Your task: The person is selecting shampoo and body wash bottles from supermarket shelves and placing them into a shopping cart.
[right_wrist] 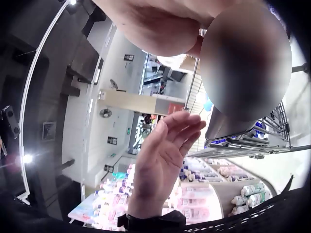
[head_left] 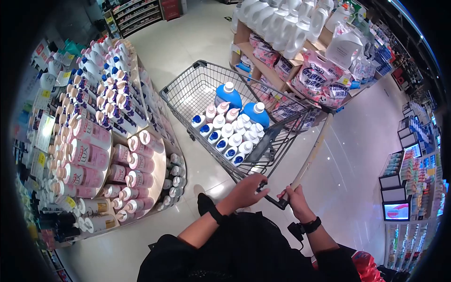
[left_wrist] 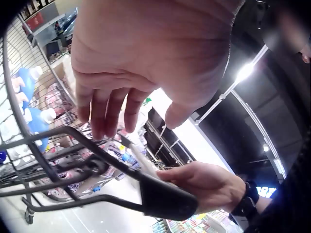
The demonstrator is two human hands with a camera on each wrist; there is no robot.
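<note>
A cart's handle, a pale smooth bar with a black end cap, runs slantwise. Its long axis goes away from the person and to the right. The right hand is at the bar's near end, fingers curled round it just beside the cap. The left hand lies to the left of that end, over the cart's rear wire edge. Its fingers are fairly straight and apart and hold nothing; whether they touch the wire cannot be told. The right hand is the nearer to the bar.

The cart is a grey open-mesh wire basket. Inside stand two round blue jugs with white caps and a cluster of small white bottles capped blue or pink. To the left, a curved shelf carries glossy pink bottles, many lying on their sides. The floor is pale and shiny.
</note>
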